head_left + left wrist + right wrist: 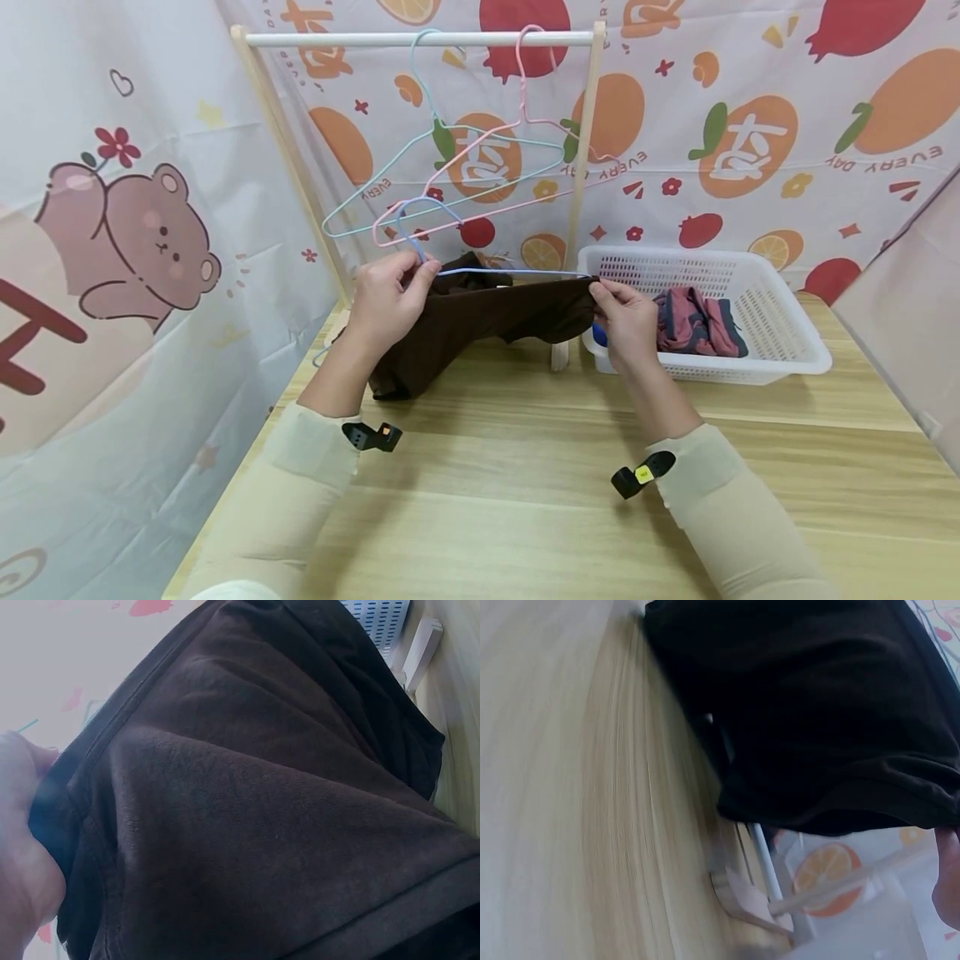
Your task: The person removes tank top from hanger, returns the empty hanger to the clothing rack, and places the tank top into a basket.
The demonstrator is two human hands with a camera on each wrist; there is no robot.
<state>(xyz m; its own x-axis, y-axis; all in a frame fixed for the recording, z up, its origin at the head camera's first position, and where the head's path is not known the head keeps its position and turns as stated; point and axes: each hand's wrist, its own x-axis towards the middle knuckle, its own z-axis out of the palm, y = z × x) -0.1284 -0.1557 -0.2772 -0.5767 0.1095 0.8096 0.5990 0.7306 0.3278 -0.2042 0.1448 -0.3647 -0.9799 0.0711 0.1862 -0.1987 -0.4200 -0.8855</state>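
Note:
A dark brown garment (487, 321) is stretched between both hands above the table, with a thin blue clothes hanger (525, 272) along its upper edge. My left hand (386, 300) pinches the hanger below its hook, together with the cloth there. At the hanger's right end, my right hand (630, 321) pinches the corner of the garment between thumb and fingers. In the left wrist view the cloth (247, 780) hangs in folds beside the hand (26, 847). The right wrist view shows its dark underside (817, 712) close over the table, a thumb (946, 877) at the edge.
Behind the garment stands a wooden rack (588, 125) with a white bar (337, 39). A mint hanger (375, 179) and a pink hanger (450, 162) hang from it. To the right, a white basket (780, 367) holds a folded reddish garment (693, 321). Printed cloth surrounds the wooden table (487, 500).

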